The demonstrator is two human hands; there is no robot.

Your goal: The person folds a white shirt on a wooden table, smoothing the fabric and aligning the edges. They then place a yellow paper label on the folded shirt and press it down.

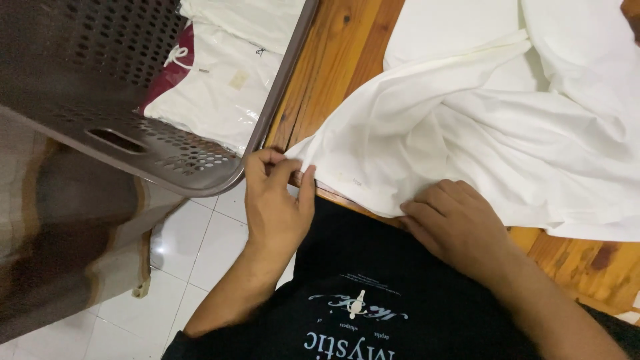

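Observation:
A crumpled white garment [480,127] lies spread over a wooden table [333,60]. My left hand [277,200] pinches the garment's near left corner at the table's front edge, thumb and fingers closed on the cloth. My right hand [453,223] rests palm down on the garment's near hem, its fingertips pressing and gripping the edge of the fabric a little to the right of the left hand.
A grey perforated laundry basket [153,143] stands at the left against the table, holding white and dark red clothes [220,87]. A folded white cloth [453,27] lies at the table's far side. White floor tiles [187,253] show below the basket.

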